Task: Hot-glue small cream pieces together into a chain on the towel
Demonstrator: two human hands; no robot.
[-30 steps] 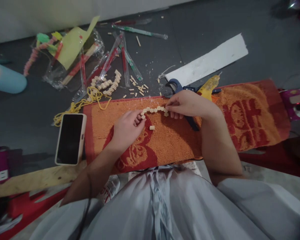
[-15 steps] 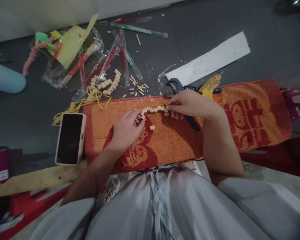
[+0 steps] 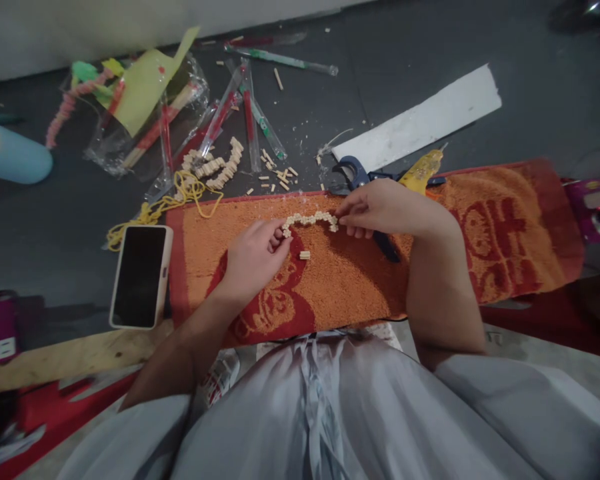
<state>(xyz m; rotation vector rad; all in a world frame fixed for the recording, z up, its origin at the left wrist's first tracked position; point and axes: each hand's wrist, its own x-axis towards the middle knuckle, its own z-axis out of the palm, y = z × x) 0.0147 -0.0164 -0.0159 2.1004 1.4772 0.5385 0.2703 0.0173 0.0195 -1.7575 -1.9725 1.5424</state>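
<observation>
A wavy chain of short pale wooden stick pieces arches above an orange and red towel. My left hand pinches the chain's left end between thumb and fingers. By the chain's right end is my right hand, its thumb and index finger slightly apart and just beside the last pieces; its other fingers are curled. A small joined block of sticks lies on the towel below the chain. Beneath and behind my right hand are dark blue-handled cutters and a yellow glue gun, both partly covered.
A phone and yellow cord lie at the left. Beyond the towel are loose stick pieces, curved stick chains, plastic-wrapped sticks and a white board. A blue bottle lies far left.
My right hand has shifted slightly right, its fingertips drawing away from the chain's end. The left hand and the chain stay nearly still.
</observation>
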